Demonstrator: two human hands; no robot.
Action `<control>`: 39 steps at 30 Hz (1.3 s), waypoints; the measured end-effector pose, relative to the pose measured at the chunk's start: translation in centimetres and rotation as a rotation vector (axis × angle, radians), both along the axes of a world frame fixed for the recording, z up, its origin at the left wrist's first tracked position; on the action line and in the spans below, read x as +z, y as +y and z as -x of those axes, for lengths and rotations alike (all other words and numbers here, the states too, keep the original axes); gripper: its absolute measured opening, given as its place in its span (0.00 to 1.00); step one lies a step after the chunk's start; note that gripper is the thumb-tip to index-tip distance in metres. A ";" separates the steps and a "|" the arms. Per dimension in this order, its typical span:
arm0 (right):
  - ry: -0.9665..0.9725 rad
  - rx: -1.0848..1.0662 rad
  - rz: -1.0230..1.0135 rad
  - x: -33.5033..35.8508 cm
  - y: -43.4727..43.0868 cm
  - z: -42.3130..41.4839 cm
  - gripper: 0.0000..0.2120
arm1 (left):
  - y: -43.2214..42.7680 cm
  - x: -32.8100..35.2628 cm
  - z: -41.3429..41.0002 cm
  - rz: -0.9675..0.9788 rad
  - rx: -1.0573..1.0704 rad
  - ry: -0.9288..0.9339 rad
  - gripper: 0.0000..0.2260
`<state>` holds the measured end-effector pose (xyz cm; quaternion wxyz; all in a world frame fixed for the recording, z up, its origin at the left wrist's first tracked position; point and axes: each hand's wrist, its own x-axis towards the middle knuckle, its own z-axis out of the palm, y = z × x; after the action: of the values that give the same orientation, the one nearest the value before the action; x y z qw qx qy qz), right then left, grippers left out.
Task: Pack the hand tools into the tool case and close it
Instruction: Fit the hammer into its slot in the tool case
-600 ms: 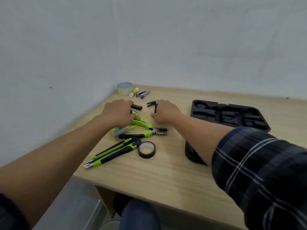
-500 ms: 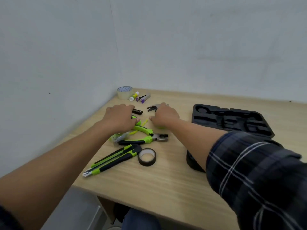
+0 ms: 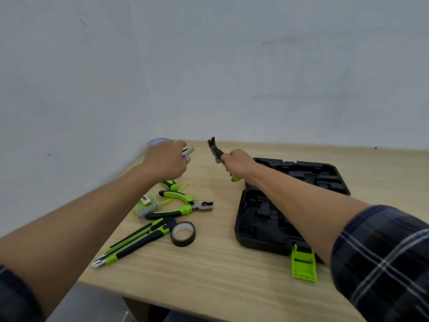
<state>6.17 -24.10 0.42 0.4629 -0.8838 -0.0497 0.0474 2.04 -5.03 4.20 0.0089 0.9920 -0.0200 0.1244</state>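
Note:
The black tool case (image 3: 253,231) lies open on the right of the wooden table (image 3: 209,275), its moulded far half (image 3: 329,175) behind my right forearm. My right hand (image 3: 239,162) grips a claw hammer (image 3: 214,148) by its green handle and holds it in the air left of the case. My left hand (image 3: 166,160) hovers above the tool pile with loosely curled fingers and holds nothing. Below it lie green-handled pliers (image 3: 183,205), a screwdriver handle (image 3: 171,185), a tape measure (image 3: 146,205), two utility knives (image 3: 139,240) and a black tape roll (image 3: 183,233).
A green latch (image 3: 303,266) sticks out from the case's near edge. A clear tape roll (image 3: 157,141) and small purple and grey items (image 3: 188,151) sit in the far left corner by the wall. The table's front edge runs close below the knives.
My right hand has lifted the hammer off the table and carried it right, toward the case. My left hand has risen from the tool pile. The view has tilted, showing more of the case.

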 end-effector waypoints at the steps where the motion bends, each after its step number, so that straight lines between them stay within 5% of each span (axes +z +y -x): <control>1: 0.027 -0.016 -0.108 0.5 -1.3 0.6 0.13 | -0.9 0.4 0.0 0.010 -0.015 -0.011 0.22; 8: 0.029 -0.130 -0.396 3.0 -9.5 5.6 0.16 | -7.7 1.8 0.9 0.079 -0.170 -0.037 0.23; 20: 0.068 -0.104 -0.370 3.1 -17.7 13.5 0.11 | -15.1 1.5 4.1 0.343 -0.446 0.117 0.24; 30: 0.040 -0.045 -0.361 1.8 -18.3 15.5 0.12 | -15.8 1.7 5.1 0.328 -0.619 0.123 0.12; 33: 0.046 0.009 -0.264 1.2 -17.9 15.3 0.06 | -14.4 0.9 5.2 0.284 -0.683 0.092 0.13; 39: 0.068 0.096 -0.086 1.1 -16.4 14.3 0.12 | -12.1 -1.6 5.3 0.265 -0.719 0.003 0.12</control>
<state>-8.13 -40.47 1.57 0.4990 -0.8575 -0.0784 0.0977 -3.27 -17.12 2.62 0.1803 0.9121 -0.3504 0.1132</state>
